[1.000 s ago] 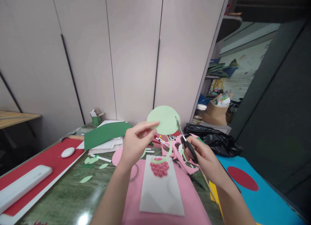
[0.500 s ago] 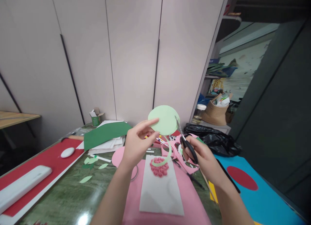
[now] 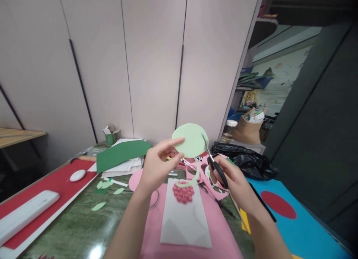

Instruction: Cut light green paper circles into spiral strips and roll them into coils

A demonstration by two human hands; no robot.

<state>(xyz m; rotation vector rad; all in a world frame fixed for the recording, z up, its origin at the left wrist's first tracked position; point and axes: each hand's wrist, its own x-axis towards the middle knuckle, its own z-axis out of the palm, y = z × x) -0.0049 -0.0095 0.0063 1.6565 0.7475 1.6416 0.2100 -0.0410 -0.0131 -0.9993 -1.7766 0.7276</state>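
My left hand (image 3: 160,164) pinches a light green paper circle (image 3: 191,139) by its left edge, thumb below and fingers behind and on top. A thin curled strip (image 3: 198,173) of the same paper dangles from the circle. In my right hand (image 3: 231,179) are black-handled scissors (image 3: 214,164), with the blades lying at the circle's right edge. Below the hands is a white sheet (image 3: 184,225) bearing a cluster of pink rolled-paper pieces (image 3: 183,193). That sheet rests on a larger pink paper (image 3: 152,236).
Pink paper scraps (image 3: 208,180) and pens lie behind the white sheet. To the left are green paper leaves (image 3: 99,206), a dark green sheet (image 3: 123,154) and a white mouse (image 3: 77,175). Blue paper (image 3: 296,233) and a black plastic bag (image 3: 248,164) are on the right.
The green circle has shifted slightly right and down in my left hand. Its hanging strip has swung up and to the right, uncovering more of the pink cluster.
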